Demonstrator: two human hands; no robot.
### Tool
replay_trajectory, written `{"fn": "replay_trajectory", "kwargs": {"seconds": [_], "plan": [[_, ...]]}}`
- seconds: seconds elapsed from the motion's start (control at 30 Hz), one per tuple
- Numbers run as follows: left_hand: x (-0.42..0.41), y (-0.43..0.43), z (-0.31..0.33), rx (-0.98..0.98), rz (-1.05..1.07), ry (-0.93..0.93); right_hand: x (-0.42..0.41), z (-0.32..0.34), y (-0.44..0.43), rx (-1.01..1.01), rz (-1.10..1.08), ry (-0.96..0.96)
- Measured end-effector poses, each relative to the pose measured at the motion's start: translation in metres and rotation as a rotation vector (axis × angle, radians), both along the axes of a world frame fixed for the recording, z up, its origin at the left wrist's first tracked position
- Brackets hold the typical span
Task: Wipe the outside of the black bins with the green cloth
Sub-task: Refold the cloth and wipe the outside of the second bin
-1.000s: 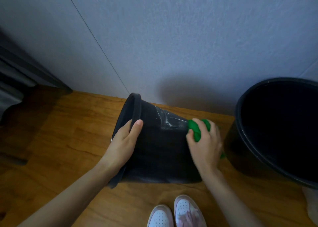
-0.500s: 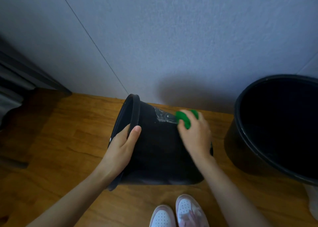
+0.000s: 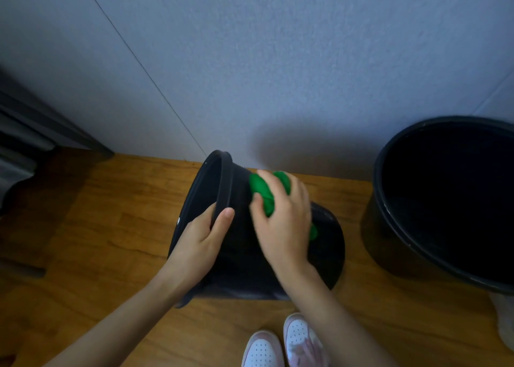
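Note:
A small black bin (image 3: 325,244) lies on its side on the wooden floor, its open mouth turned left. My left hand (image 3: 199,244) grips its rim, thumb on the outer wall and fingers inside. My right hand (image 3: 283,222) holds a bunched green cloth (image 3: 262,194) against the bin's upper side, just behind the rim. A second, larger black bin (image 3: 445,199) stands upright at the right.
A pale wall (image 3: 278,60) rises directly behind the bins. Dark furniture (image 3: 25,149) fills the left edge. Two white and pink shoes (image 3: 281,344) show at the bottom, close to the tipped bin. Bare wooden floor (image 3: 111,227) lies to the left.
My right hand has slid the green cloth leftward along the bin's side, from near the base to just behind the rim. My left hand keeps its hold on the rim.

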State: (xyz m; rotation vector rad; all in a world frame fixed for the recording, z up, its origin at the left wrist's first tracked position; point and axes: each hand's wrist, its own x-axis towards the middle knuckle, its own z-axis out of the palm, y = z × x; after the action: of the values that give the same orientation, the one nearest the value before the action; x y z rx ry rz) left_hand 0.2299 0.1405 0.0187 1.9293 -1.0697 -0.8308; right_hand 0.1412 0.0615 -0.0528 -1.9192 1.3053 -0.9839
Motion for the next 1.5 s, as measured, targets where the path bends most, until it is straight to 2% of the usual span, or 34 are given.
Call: {"fn": "replay_trajectory", "kwargs": {"seconds": [0.13, 0.2, 0.33, 0.5, 0.57, 0.67, 0.83, 0.93, 1.07, 1.17, 1.3, 1.4, 1.5], "plan": [[0.001, 0.001, 0.002, 0.007, 0.044, 0.045, 0.001, -0.004, -0.011, -0.038, 0.042, 0.031], [0.001, 0.002, 0.002, 0.014, 0.038, 0.067, -0.013, -0.023, -0.029, 0.036, 0.033, 0.093], [0.004, 0.004, 0.001, 0.008, 0.039, 0.069, -0.059, -0.071, -0.052, 0.263, -0.149, 0.282], [0.007, 0.003, -0.001, 0.017, -0.004, 0.042, -0.085, -0.094, -0.049, 0.428, -0.225, 0.303], [0.009, 0.006, -0.002, 0.01, -0.007, 0.035, -0.085, -0.091, -0.041, 0.394, -0.222, 0.3], [0.007, 0.007, -0.001, 0.017, -0.047, 0.013, -0.078, -0.077, -0.027, 0.239, -0.163, 0.29], [-0.002, 0.004, 0.0, 0.016, -0.128, 0.015, -0.031, -0.017, -0.01, 0.015, -0.014, 0.048], [-0.002, 0.004, 0.003, 0.01, -0.108, -0.002, -0.003, 0.013, -0.006, -0.03, 0.085, -0.046], [0.0, 0.006, 0.001, 0.028, -0.058, 0.018, 0.002, 0.006, -0.021, -0.039, 0.116, -0.055], [0.001, 0.009, 0.0, 0.021, -0.046, 0.038, -0.009, -0.016, -0.037, 0.008, 0.088, 0.032], [0.004, 0.016, -0.001, 0.01, 0.009, 0.059, -0.038, -0.057, -0.057, 0.219, -0.004, 0.261], [0.004, 0.016, -0.001, 0.017, -0.031, 0.038, -0.06, -0.072, -0.063, 0.344, -0.066, 0.402], [0.003, 0.016, 0.001, 0.022, -0.088, 0.016, -0.068, -0.071, -0.058, 0.374, -0.076, 0.468]]}}
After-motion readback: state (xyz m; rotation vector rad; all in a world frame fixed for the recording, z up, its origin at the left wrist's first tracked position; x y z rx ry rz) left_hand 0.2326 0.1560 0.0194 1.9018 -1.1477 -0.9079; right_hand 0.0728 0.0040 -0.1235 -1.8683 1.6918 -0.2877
